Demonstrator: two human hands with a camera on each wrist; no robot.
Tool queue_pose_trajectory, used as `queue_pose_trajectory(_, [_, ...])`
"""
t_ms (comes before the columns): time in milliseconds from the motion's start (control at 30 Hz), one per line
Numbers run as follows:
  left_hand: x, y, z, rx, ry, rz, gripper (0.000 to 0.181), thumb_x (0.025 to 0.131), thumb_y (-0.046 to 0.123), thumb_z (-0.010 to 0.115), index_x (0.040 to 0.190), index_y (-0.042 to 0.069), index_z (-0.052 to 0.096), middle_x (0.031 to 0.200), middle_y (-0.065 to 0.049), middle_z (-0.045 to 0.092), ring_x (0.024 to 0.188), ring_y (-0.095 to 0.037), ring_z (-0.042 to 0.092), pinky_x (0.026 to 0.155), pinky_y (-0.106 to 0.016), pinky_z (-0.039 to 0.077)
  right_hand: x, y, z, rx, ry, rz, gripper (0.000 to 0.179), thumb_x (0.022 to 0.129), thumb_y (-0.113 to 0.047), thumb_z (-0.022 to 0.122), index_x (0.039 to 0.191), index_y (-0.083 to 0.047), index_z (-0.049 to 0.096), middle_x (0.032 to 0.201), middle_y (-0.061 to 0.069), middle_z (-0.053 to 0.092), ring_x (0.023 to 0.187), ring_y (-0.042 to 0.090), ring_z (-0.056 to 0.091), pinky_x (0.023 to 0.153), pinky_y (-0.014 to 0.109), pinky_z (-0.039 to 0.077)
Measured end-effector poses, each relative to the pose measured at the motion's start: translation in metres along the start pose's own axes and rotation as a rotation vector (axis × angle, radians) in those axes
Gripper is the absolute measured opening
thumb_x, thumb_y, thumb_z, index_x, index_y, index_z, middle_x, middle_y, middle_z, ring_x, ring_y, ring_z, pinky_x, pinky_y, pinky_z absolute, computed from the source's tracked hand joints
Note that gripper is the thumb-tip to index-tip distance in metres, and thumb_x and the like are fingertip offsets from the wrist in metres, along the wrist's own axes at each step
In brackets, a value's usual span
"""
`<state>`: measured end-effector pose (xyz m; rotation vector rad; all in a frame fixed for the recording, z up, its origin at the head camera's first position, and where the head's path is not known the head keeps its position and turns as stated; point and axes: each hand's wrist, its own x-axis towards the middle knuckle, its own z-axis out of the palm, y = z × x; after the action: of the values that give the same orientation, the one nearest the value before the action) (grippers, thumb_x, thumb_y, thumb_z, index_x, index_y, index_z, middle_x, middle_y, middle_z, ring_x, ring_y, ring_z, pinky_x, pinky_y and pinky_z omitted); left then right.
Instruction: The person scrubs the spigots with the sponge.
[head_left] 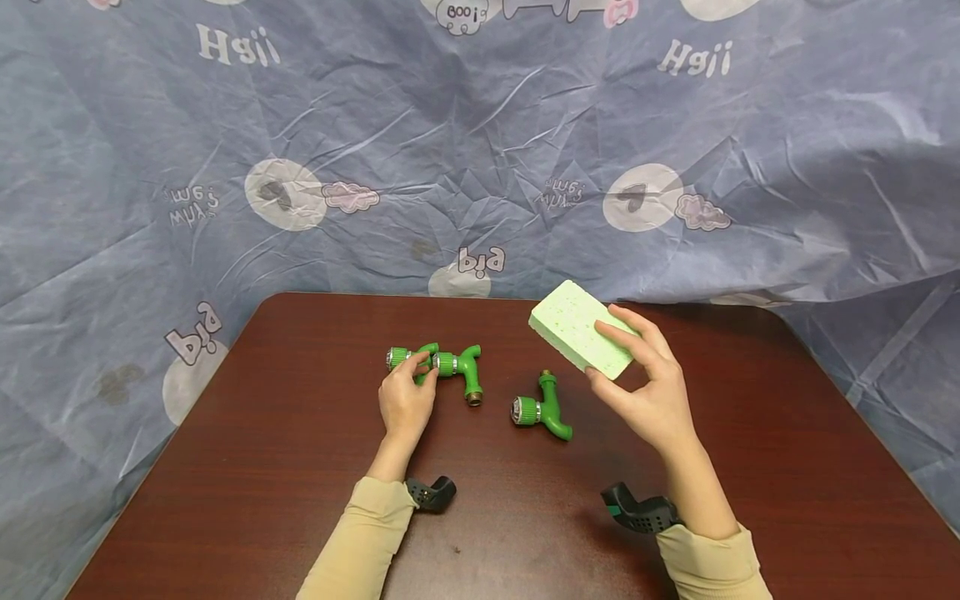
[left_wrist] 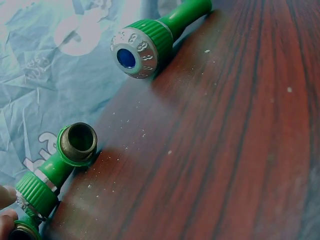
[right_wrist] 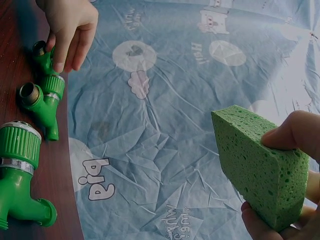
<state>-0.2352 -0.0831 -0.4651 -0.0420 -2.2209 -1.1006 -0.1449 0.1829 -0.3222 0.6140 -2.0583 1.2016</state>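
Pale green sponge (head_left: 576,325) sits raised above the table in my right hand (head_left: 656,392), thumb and fingers gripping its right end; its porous surface (right_wrist: 250,165) fills the right of the right wrist view. My left hand (head_left: 407,400) is at the leftmost green tap (head_left: 397,357), thumb and fingertips around its body, partly hiding it. Touching or nearly touching the thumb is the ribbed knob of a second green tap (head_left: 468,371), whose brass threaded end (left_wrist: 79,141) shows in the left wrist view. A third green tap (head_left: 547,410) lies apart, between both hands.
All three taps lie on a dark red-brown wooden table (head_left: 480,517). Behind its far edge hangs a wrinkled blue-grey printed cloth (head_left: 480,167). Black wrist cameras (head_left: 431,494) are worn on both forearms.
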Motion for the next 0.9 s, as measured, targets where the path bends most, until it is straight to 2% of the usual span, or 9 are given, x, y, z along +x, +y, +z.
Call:
queue_pose_trajectory(267, [0.001,0.001,0.000,-0.014,-0.005,0.003,0.028,0.074,0.008,0.076,0.102,0.004,0.072,0.088,-0.008,0.072,0.075,-0.020,0.069,0.070,-0.045,0.052,-0.001,0.000,0.000,0.003,0.000,0.003,0.047,0.063,0.021,0.069,0.108,0.012,0.062,0.122,0.030,0.051,0.115,0.021,0.048,0.079,0.012,0.040])
queue_pose_trajectory(433, [0.001,0.007,0.001,-0.047,-0.003,0.019,0.027,0.076,0.010,0.075,0.102,0.005,0.072,0.086,-0.009,0.072,0.065,-0.019,0.068,0.061,-0.043,0.052,-0.001,0.000,0.000,0.006,0.003,0.002,0.047,0.062,0.021,0.069,0.108,0.012,0.062,0.123,0.029,0.051,0.115,0.021,0.048,0.079,0.012,0.040])
queue_pose_trajectory(533, [-0.002,0.013,0.001,-0.100,-0.020,0.015,0.025,0.078,0.011,0.074,0.102,0.006,0.071,0.088,-0.010,0.072,0.059,-0.018,0.067,0.056,-0.038,0.053,-0.001,0.000,-0.001,0.003,0.004,-0.001,0.047,0.062,0.021,0.069,0.107,0.013,0.062,0.123,0.029,0.051,0.115,0.022,0.048,0.078,0.012,0.041])
queue_pose_trajectory(667, [-0.006,0.023,0.004,-0.188,-0.060,-0.007,0.024,0.080,0.012,0.074,0.103,0.007,0.071,0.093,-0.009,0.071,0.063,-0.017,0.067,0.052,-0.030,0.054,0.000,0.000,-0.001,-0.003,0.008,-0.004,0.047,0.062,0.021,0.069,0.108,0.012,0.062,0.123,0.029,0.051,0.115,0.023,0.048,0.078,0.012,0.040])
queue_pose_trajectory(900, [-0.013,0.037,0.011,-0.354,-0.140,-0.087,0.024,0.081,0.013,0.074,0.103,0.003,0.071,0.096,-0.008,0.071,0.077,-0.018,0.069,0.058,-0.027,0.056,0.000,0.000,-0.001,-0.003,0.011,0.000,0.046,0.062,0.021,0.069,0.107,0.013,0.062,0.123,0.029,0.051,0.114,0.021,0.048,0.078,0.012,0.040])
